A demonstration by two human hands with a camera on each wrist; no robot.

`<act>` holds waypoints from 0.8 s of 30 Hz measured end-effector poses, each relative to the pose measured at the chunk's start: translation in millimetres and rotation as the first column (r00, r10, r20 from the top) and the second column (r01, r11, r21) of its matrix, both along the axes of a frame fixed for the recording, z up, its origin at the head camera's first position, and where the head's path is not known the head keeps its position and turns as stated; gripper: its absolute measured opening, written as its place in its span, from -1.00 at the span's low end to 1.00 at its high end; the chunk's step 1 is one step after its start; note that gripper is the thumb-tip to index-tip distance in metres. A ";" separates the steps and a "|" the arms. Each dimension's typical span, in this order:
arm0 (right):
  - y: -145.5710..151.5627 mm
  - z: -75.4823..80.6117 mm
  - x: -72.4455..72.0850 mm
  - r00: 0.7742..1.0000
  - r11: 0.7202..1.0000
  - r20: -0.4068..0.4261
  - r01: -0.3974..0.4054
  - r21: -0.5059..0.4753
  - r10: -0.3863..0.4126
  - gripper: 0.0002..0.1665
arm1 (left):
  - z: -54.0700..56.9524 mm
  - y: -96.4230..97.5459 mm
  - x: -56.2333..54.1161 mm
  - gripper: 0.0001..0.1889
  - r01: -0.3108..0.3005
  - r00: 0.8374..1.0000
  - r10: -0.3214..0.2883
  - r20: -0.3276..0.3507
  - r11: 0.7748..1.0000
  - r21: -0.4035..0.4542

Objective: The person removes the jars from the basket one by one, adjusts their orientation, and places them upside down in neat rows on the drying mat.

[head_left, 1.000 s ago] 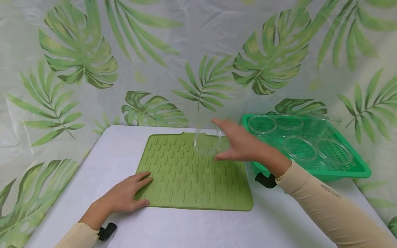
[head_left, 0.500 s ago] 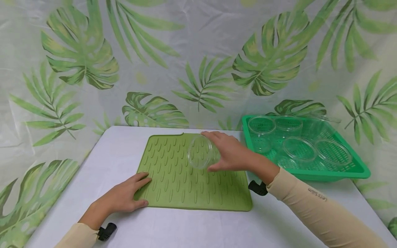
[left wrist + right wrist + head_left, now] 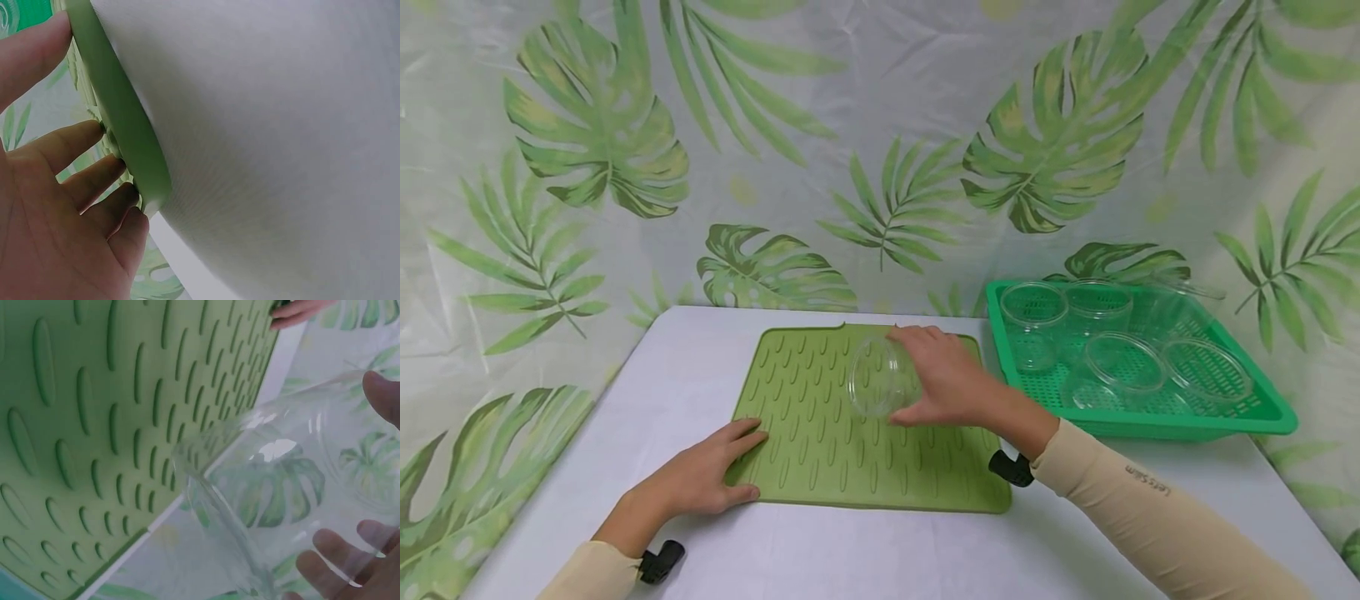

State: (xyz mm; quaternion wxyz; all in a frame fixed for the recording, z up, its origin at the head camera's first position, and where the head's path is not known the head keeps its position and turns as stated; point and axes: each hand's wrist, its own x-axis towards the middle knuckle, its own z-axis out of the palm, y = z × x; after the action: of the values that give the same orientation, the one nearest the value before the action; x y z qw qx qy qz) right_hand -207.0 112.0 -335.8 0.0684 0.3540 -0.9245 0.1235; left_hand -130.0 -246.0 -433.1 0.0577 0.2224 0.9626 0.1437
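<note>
1. My right hand (image 3: 951,383) has its grip curled round a clear plastic jar (image 3: 880,377), tilted on its side just above the mat (image 3: 820,433).
2. Left hand (image 3: 700,475) flat, fingers straight, pressing the mat's near-left corner.
3. Mat's ridged green silicone on the white surface (image 3: 700,367).
4. Green tray (image 3: 1270,412) sits to the right.

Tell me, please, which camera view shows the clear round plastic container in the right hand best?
The head view: the clear round plastic container appears whole, tilted in the right hand over the green ridged silicone mat. The right wrist view shows only part of its rim and wall, close up; the left wrist view shows none of it.
</note>
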 end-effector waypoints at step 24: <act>-14.2 -16.9 2.8 0.998 0.992 -0.053 -0.021 -0.122 0.014 0.25 | 16.7 12.6 -4.5 -0.36 -0.043 0.990 0.062 -0.126 0.987 0.154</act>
State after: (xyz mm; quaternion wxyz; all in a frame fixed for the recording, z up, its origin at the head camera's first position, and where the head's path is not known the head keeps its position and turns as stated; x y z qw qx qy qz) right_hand -204.3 97.7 -352.7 0.1129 0.3604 -0.9100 0.1711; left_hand -134.5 -233.4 -416.4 -0.0262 0.2095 0.9562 0.2027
